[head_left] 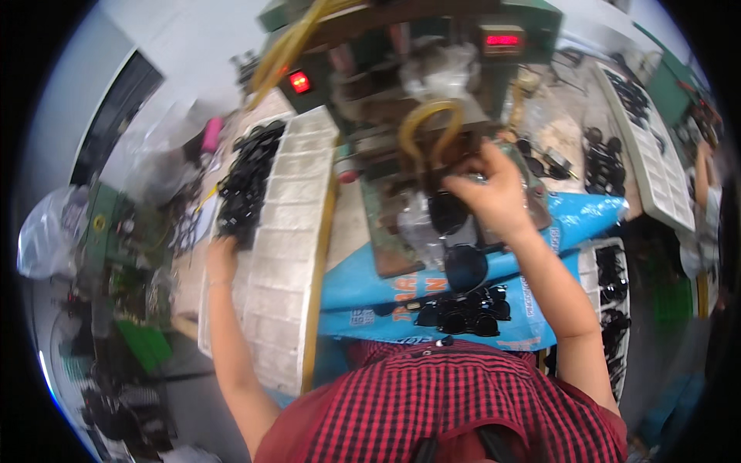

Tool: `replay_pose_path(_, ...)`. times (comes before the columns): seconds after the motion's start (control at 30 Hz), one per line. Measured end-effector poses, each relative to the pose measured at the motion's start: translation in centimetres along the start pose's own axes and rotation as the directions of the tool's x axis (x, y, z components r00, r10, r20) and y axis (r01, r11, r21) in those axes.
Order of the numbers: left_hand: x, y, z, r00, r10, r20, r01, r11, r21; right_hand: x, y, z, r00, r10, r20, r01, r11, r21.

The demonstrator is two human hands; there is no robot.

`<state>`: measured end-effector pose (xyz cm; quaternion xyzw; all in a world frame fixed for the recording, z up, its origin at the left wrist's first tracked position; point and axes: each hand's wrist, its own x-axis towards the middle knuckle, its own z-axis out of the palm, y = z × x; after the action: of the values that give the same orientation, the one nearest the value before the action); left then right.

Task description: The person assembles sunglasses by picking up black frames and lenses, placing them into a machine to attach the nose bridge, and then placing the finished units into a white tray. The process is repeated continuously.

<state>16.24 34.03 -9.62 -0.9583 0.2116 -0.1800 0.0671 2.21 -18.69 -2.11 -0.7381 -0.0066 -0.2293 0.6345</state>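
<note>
At the green machine point(386, 139), my right hand point(494, 189) is closed with thumb and fingers pinched on a pair of dark sunglasses point(465, 268). The sunglasses hang in front of the machine's metal block, one dark lens below the other. My left hand point(222, 261) is at the near end of a heap of black eyewear parts point(253, 174) in the white compartment tray point(289, 231). Its fingers look curled together on the heap, and what they hold is hard to make out. Several black sunglasses point(467, 312) lie in front of me on the blue plastic sheet point(355, 285).
A yellow hose point(417, 127) loops at the machine's front. To the right are a white tray point(648, 158), stacked black glasses point(604, 162) and another tray with sunglasses point(614, 289). A pink bottle point(212, 135) stands at the far left. Another person's arm point(702, 174) shows at the right edge.
</note>
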Motion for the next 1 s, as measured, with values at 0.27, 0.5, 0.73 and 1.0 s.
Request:
replay_pose_path(0.27, 3.0, 10.3, -10.2, 0.882, -0.467, -0.068, 0.236, 0.561, -0.794, -1.1, 0.2, 1.5, 0.997, 0.068, -0.047, -0.066, 0.996, 0.052)
replay_pose_path(0.5, 5.2, 20.2, -12.2, 0.806, -0.488, 0.334, 0.123, -0.414, -0.902, -2.1, -1.0, 3.1, 0.982, 0.19, -0.011, -0.177, 0.933, 0.314)
replay_pose_path(0.73, 3.1, 28.5, -15.7, 0.97, -0.12, 0.21, 0.075, -0.678, -0.731, -4.0, -0.4, -1.9, 0.999, 0.042, 0.011, -0.042, 0.999, -0.019)
replay_pose_path(1.0, 1.0, 26.5, -12.3, 0.946, -0.084, 0.313, 0.259, -0.385, -0.886, -8.7, 6.1, -9.9, 0.982, -0.001, -0.188, -0.131, 0.714, -0.687)
